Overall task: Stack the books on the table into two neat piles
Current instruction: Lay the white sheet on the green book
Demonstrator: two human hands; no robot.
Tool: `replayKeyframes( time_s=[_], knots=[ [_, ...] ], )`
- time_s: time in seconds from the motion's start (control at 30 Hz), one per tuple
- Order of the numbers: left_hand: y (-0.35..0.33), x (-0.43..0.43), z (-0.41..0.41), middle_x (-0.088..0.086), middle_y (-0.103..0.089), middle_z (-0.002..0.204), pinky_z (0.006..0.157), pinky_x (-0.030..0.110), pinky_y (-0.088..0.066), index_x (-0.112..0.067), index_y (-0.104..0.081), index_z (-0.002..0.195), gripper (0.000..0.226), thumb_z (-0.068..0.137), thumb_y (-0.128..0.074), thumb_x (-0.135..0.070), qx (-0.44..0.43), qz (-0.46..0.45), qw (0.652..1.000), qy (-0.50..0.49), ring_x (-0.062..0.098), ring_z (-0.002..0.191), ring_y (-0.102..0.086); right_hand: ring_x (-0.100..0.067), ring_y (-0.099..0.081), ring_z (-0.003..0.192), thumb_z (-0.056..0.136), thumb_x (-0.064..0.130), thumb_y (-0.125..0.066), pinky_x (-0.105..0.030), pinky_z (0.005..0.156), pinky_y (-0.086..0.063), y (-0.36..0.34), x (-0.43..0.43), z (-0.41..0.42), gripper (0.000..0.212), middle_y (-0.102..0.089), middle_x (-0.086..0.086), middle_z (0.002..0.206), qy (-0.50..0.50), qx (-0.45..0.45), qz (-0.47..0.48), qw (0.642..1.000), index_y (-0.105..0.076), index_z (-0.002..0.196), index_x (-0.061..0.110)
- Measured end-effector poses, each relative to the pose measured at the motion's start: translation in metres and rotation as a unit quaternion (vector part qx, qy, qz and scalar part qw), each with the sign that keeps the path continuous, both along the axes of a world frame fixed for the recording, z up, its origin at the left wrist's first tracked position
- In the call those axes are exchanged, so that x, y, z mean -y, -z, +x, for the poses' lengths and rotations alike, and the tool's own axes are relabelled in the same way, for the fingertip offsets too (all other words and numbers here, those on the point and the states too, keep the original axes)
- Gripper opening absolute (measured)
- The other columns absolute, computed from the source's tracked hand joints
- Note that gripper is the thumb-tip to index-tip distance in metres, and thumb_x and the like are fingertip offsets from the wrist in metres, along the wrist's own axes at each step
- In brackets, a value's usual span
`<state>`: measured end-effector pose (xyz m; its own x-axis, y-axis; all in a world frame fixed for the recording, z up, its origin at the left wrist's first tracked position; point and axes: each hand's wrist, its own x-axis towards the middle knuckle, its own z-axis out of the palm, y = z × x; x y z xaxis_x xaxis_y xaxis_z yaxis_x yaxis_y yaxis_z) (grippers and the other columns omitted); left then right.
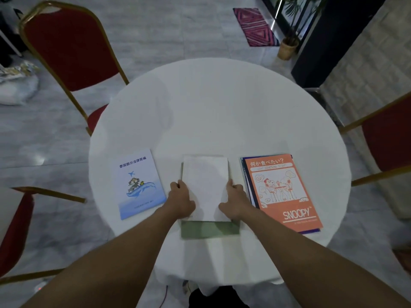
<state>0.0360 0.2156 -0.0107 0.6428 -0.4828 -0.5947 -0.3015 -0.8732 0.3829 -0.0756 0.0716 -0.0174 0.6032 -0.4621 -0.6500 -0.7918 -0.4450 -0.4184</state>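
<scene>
The left hand point(181, 201) and right hand point(235, 202) gripped the white book point(205, 187) by its sides atop the green book point(210, 230); squaring its edges before letting go would suit.

round table point(218, 103), white cloth cover. directly on it, near edge, 3 groups in a row, apart from one another: left, 1 blue booklet point(139, 183) with whale and plane art, lying alone; centre, 1 green book point(209, 228) under a white book point(205, 185); right, 1 stack, orange snoopy notebook point(282, 192) uppermost, dark blue covers showing beneath its edges.
</scene>
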Motion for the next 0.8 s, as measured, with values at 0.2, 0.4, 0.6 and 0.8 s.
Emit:
replayKeyframes(
  time_s=[0.2,0.4,0.6,0.8],
  knots=[
    [0.001,-0.008,-0.001,0.022,-0.040,0.135,0.095,0.035,-0.043,0.005,-0.036,0.132,0.054,0.089,-0.057,-0.020,0.001,0.003,1.000,0.002,0.037,0.123,-0.049,-0.030,-0.038,0.143,0.091,0.023,-0.070,-0.034,0.111,-0.039,-0.006,0.004,-0.006,0.094,-0.025,-0.012,0.161,-0.036,0.016,-0.001,0.999,-0.010,0.162,0.007],
    [0.004,-0.013,-0.007,0.016,-0.052,0.125,0.078,0.026,-0.040,-0.002,-0.047,0.120,0.041,0.089,-0.059,-0.025,0.019,0.007,0.999,0.024,0.028,0.113,-0.055,-0.031,-0.037,0.145,0.091,0.015,-0.069,-0.033,0.110,-0.040,-0.009,0.003,-0.004,0.088,-0.026,-0.012,0.163,-0.052,0.000,0.004,0.999,-0.015,0.160,0.003],
    [0.002,-0.021,-0.003,0.015,-0.055,0.126,0.080,0.029,-0.041,-0.004,-0.050,0.121,0.043,0.090,-0.057,-0.033,0.046,0.010,0.998,0.033,0.031,0.114,-0.056,-0.033,-0.024,0.149,0.091,0.026,-0.068,-0.042,0.117,-0.033,-0.015,-0.008,0.018,0.094,-0.016,-0.015,0.164,-0.015,0.034,-0.058,0.998,-0.008,0.160,0.002],
    [0.004,-0.057,0.025,0.017,-0.051,0.127,0.093,0.030,-0.039,-0.001,-0.048,0.121,0.030,0.094,-0.043,-0.013,0.122,-0.001,0.992,-0.013,0.029,0.116,-0.052,-0.031,-0.028,0.143,0.093,0.031,-0.060,-0.044,0.114,-0.027,-0.016,-0.027,0.065,0.070,-0.032,-0.010,0.156,-0.070,0.091,-0.145,0.983,-0.032,0.156,0.014]
  ],
)
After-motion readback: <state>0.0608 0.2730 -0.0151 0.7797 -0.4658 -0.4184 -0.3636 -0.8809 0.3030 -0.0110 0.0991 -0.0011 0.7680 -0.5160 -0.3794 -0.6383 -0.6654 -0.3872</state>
